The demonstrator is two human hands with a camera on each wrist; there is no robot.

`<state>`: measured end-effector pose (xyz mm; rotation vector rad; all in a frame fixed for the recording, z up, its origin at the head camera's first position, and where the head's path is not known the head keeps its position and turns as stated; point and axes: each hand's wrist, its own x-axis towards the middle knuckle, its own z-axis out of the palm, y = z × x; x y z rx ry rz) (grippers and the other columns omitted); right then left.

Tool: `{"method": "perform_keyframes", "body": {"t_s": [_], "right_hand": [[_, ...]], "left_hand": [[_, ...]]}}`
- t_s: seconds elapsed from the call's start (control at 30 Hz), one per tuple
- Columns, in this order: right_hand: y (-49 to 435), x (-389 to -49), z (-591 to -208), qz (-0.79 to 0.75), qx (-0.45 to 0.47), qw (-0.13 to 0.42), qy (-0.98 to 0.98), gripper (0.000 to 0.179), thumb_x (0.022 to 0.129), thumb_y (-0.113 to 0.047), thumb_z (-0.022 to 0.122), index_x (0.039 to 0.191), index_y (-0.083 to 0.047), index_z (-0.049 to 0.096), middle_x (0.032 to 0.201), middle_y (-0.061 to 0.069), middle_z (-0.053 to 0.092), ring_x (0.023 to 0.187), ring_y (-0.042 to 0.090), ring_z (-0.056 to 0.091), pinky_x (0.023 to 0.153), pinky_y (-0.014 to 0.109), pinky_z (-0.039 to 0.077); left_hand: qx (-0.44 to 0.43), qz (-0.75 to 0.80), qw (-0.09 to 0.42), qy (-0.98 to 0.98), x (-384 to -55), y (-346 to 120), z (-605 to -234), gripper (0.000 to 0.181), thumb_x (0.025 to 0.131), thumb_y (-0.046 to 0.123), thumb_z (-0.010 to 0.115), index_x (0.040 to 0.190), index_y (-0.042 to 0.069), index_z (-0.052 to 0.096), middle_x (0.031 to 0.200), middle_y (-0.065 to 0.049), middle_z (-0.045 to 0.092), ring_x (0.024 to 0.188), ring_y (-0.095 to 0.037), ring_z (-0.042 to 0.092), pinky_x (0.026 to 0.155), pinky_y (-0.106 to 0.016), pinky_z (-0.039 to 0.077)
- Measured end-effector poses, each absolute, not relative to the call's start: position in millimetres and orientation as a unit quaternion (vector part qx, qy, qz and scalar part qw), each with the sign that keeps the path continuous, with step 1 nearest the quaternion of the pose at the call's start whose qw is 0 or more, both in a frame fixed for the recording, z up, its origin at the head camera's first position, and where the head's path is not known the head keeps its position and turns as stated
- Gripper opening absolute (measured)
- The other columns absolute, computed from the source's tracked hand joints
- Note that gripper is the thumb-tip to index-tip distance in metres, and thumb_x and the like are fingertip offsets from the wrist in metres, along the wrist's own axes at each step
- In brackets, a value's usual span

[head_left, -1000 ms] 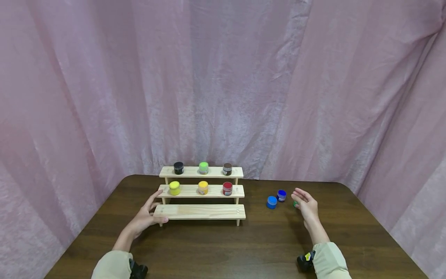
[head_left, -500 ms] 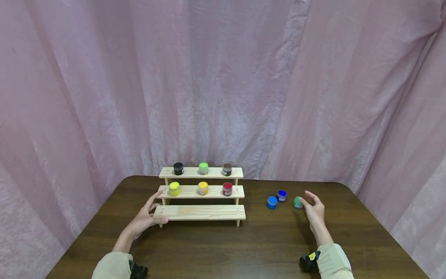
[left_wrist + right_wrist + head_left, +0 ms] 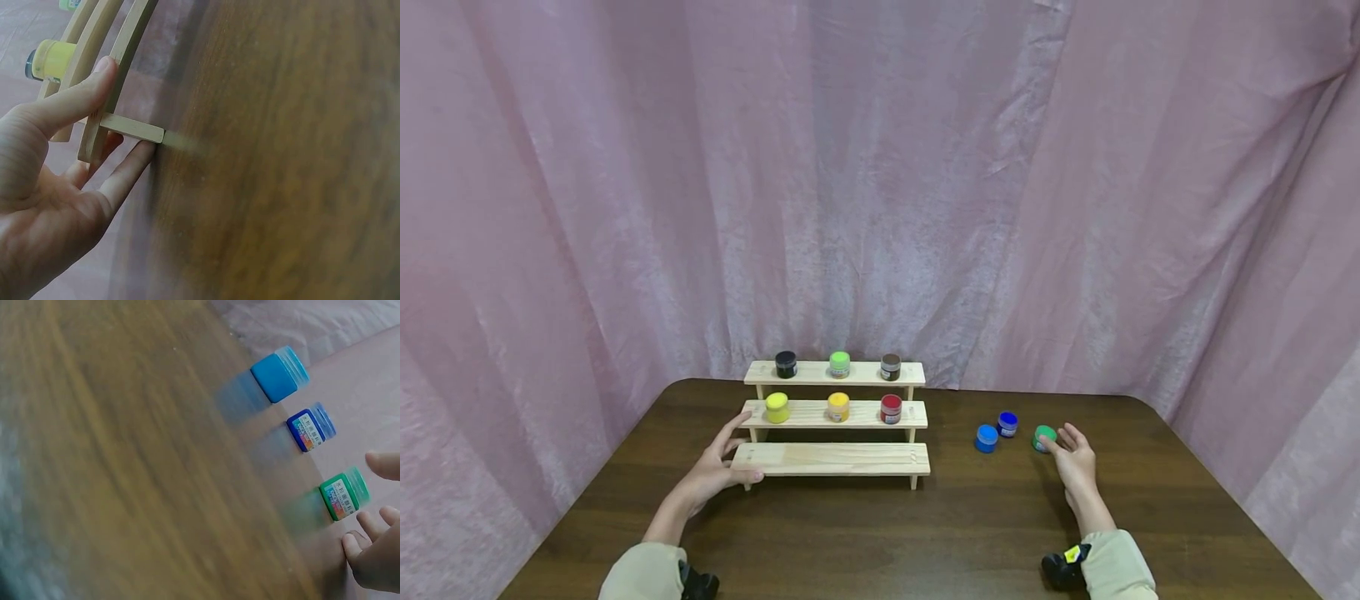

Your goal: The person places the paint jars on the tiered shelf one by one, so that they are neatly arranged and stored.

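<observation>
A three-tier wooden display stand [image 3: 831, 457] stands left of centre on the table. My left hand [image 3: 709, 473] grips its left end, the thumb [image 3: 103, 75] against the lowest board and the fingers around the end by a leg. To the right, a green paint jar [image 3: 1043, 438] stands upright with its label showing in the right wrist view. My right hand [image 3: 1077, 468] is just right of this jar, thumb and fingers spread apart beside it. In the right wrist view a gap shows between thumb and jar, and the other fingers lie close to its lower side.
A light blue jar [image 3: 987, 438] and a dark blue jar [image 3: 1007, 424] stand left of the green one. On the top tier are black [image 3: 786, 364], light green [image 3: 839, 364] and brown [image 3: 891, 367] jars; yellow [image 3: 777, 407], orange-yellow [image 3: 838, 407] and red [image 3: 891, 408] jars occupy the middle tier.
My right hand has shifted right and slightly nearer me, uncovering the green jar it mostly hid a second ago. The left hand keeps its grip on the stand.
</observation>
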<state>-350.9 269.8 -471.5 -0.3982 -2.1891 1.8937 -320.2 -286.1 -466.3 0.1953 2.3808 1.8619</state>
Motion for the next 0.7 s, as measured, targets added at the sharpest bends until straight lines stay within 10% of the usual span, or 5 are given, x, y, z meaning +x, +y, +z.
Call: {"method": "perform_keyframes", "body": {"t_s": [0.7], "right_hand": [[274.3, -356.9, -478.1, 0.580, -0.145, 0.061, -0.799, 0.063, 0.096, -0.013, 0.055, 0.148, 0.008, 0.028, 0.152, 0.035, 0.028, 0.144, 0.045, 0.025, 0.117, 0.053, 0.024]], "left_hand": [[0.071, 0.622, 0.062, 0.777, -320.4, -287.7, -466.2, 0.107, 0.078, 0.004, 0.079, 0.157, 0.024, 0.010, 0.148, -0.034, 0.029, 0.102, -0.028, 0.062, 0.078, -0.032, 0.052]]}}
